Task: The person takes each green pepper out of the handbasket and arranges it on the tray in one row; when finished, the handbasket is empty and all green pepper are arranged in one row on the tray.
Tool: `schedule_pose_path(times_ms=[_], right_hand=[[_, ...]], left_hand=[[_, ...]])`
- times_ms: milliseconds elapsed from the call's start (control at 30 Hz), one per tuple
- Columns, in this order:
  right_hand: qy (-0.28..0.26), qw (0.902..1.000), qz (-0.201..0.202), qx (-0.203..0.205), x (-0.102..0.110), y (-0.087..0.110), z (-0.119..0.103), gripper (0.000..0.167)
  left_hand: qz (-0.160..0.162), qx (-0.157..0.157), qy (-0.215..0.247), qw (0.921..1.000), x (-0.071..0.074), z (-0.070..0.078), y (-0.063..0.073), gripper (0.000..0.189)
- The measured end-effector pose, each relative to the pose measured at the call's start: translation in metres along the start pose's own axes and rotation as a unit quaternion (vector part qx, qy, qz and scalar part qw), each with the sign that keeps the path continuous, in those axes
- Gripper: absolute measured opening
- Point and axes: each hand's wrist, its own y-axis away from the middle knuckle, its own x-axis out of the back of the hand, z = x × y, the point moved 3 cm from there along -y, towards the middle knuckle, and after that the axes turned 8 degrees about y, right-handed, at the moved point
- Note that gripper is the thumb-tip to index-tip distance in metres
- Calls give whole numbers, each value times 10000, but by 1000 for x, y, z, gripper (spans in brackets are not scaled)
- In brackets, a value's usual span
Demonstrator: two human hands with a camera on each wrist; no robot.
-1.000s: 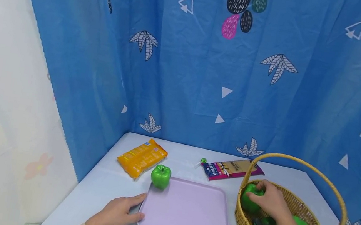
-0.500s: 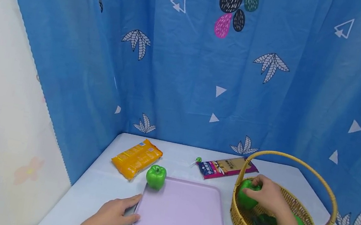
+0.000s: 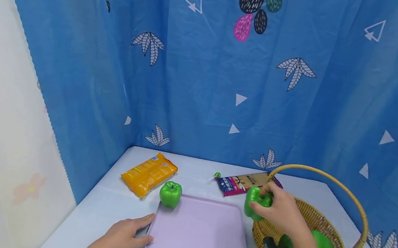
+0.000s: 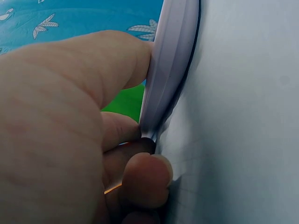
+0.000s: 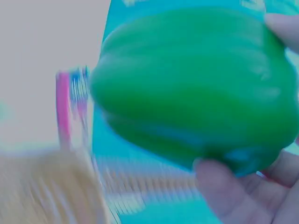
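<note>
My right hand (image 3: 286,214) pinches a green bell pepper (image 3: 252,202) between thumb and fingers, over the left rim of the wicker basket (image 3: 318,217). In the right wrist view the held pepper (image 5: 196,88) fills the middle, fingertips at its right end. My left hand (image 3: 122,237) rests at the left edge of the lilac tray (image 3: 202,233), fingers extended. In the left wrist view its thumb and fingertips touch the tray's side (image 4: 170,60). A second green bell pepper (image 3: 170,194) stands at the tray's back left corner.
Behind the tray lie an orange packet (image 3: 149,174), a small green-headed lollipop (image 3: 217,175) and a purple-and-tan packet (image 3: 238,184). A larger green item (image 3: 323,246) sits in the basket, partly behind the right forearm. The basket's tall handle (image 3: 359,212) arches above it.
My right hand has lifted the bell pepper out of the basket and moved it left over the rim. The left hand stays at the tray edge. The head view has shifted slightly.
</note>
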Motion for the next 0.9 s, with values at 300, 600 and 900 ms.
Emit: schedule_pose_path(times_ms=[300, 600, 900], right_hand=[[-933, 9930, -202, 696, -84, -40, -52, 37], [-766, 9911, -791, 747, -142, -69, -72, 39], [-712, 9922, -815, 612, -161, -82, -78, 40]], left_hand=[[7, -5, 74, 10000, 1, 0, 1, 83], [21, -136, -76, 9999, -3, 6, 1, 82], [20, -82, -97, 9999, -1, 2, 2, 83]])
